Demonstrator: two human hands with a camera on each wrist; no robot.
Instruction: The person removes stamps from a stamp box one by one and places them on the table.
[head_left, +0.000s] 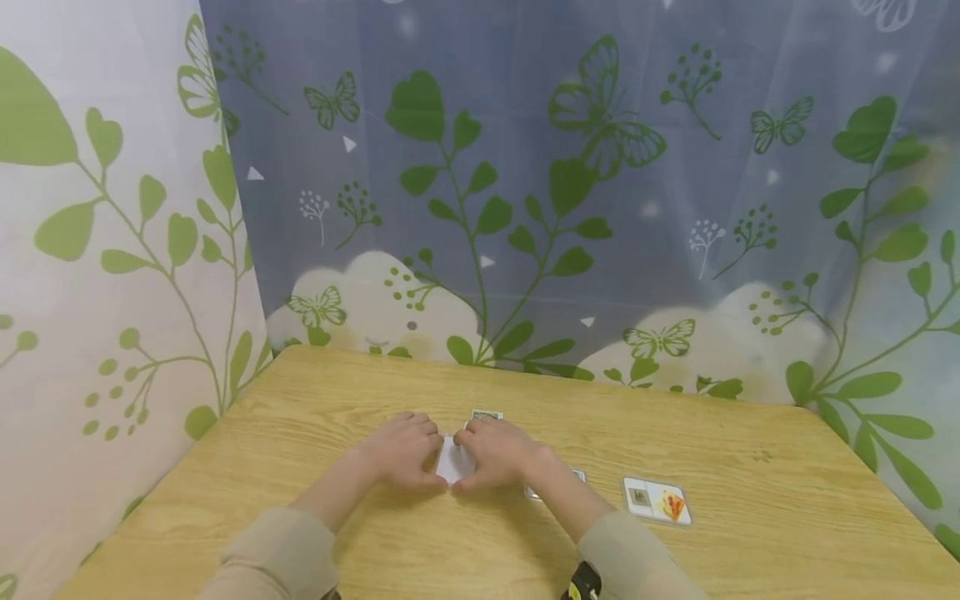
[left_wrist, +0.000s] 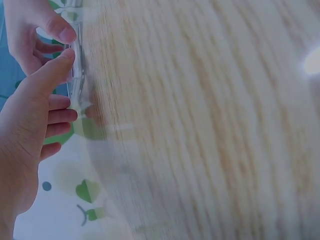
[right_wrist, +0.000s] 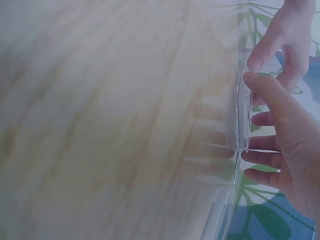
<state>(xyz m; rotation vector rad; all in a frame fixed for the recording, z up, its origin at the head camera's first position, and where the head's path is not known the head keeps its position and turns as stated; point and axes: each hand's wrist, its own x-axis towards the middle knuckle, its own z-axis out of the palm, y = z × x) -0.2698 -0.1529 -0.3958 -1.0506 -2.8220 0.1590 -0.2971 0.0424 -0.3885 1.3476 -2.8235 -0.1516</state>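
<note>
Between my two hands is a flat white card in a clear case [head_left: 453, 461], its pale face upward in the head view. My left hand [head_left: 407, 450] holds its left edge and my right hand [head_left: 495, 454] its right edge. In the right wrist view the clear case [right_wrist: 243, 110] shows edge-on, low at the tabletop, with the thumbs of both hands at its near side. Fingers of the right hand [right_wrist: 295, 135] reach along the far side. From the left wrist view, the left hand [left_wrist: 35, 105] has its thumb tip close to the other thumb.
A cased card with a food picture [head_left: 657, 501] lies on the wooden table [head_left: 750, 467] to the right. Another cased card [head_left: 578, 476] is partly hidden under the right forearm. Beyond the right hand lies a further card [head_left: 487, 414]. Patterned curtains [head_left: 517, 208] stand behind.
</note>
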